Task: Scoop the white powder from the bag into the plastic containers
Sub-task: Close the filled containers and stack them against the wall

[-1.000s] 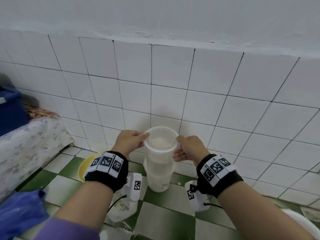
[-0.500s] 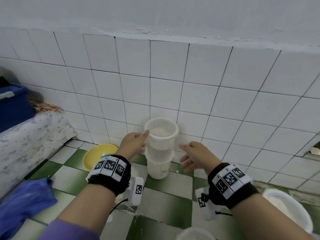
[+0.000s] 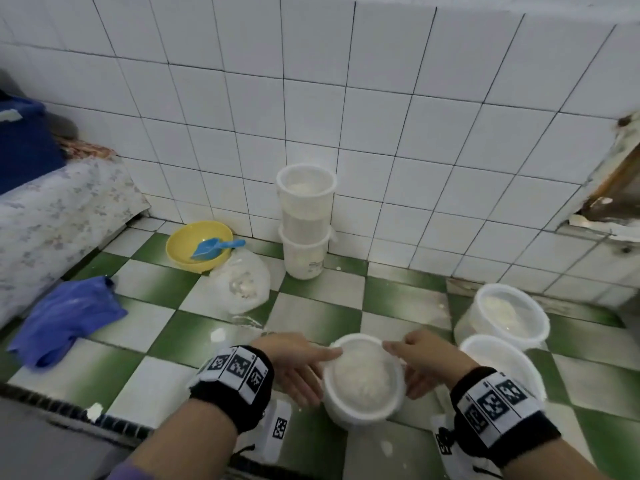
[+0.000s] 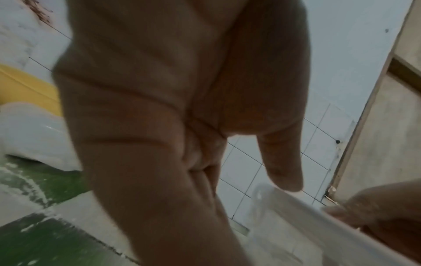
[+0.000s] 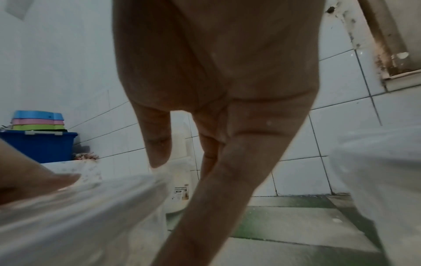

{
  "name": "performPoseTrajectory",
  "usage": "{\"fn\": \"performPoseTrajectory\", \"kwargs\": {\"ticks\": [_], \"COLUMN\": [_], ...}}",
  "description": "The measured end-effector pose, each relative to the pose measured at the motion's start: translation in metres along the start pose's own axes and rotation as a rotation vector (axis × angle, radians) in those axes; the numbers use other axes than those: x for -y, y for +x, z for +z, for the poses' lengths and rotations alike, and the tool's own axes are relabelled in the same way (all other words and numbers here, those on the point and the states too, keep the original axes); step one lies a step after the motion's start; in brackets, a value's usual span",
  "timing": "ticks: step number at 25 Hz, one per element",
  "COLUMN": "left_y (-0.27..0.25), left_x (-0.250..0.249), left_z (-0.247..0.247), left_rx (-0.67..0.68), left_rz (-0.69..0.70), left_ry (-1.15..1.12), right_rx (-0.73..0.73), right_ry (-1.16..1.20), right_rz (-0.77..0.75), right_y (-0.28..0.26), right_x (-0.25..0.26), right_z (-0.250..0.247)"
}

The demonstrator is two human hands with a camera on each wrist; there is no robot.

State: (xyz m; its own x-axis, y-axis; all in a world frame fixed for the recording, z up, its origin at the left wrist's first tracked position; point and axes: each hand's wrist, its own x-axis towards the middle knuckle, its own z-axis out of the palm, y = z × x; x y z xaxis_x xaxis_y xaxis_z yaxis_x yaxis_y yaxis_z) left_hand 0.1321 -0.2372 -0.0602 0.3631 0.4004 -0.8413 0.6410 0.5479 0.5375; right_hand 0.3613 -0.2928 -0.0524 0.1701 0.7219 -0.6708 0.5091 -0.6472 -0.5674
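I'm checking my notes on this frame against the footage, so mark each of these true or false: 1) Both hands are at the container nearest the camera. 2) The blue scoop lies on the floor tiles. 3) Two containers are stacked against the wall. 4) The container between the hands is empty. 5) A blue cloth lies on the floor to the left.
1) True: the left hand and right hand flank the near container, thumbs on its rim.
2) False: the blue scoop rests inside the yellow bowl.
3) True: the stacked containers stand at the tiled wall.
4) False: it holds a mound of white powder.
5) True: the blue cloth lies there.
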Motion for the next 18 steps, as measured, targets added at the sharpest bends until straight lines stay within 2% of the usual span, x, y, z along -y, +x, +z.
{"fn": "performPoseTrajectory", "kwargs": {"ticks": [4, 11, 14, 18], "left_y": [-0.009, -0.009, 0.000, 0.020], "left_x": [0.005, -0.016, -0.033, -0.064], "left_z": [0.012, 0.011, 0.004, -0.011], "left_rx": [-0.061, -0.169, -0.220, -0.363], "left_rz": [0.107, 0.157, 0.195, 0.323], "left_ry": [0.008, 0.122, 0.048, -0.146], "right_rx": [0.089, -0.073, -0.123, -0.204], "right_ry": [0.101, 0.199, 0.196, 0.217], "right_rz": [0.022, -0.104, -0.129, -0.164], "right_y": [-0.016, -0.009, 0.002, 0.037], "right_x": [-0.020, -0.022, -0.004, 0.030], "right_z": [0.009, 0.018, 0.000, -0.033]}}
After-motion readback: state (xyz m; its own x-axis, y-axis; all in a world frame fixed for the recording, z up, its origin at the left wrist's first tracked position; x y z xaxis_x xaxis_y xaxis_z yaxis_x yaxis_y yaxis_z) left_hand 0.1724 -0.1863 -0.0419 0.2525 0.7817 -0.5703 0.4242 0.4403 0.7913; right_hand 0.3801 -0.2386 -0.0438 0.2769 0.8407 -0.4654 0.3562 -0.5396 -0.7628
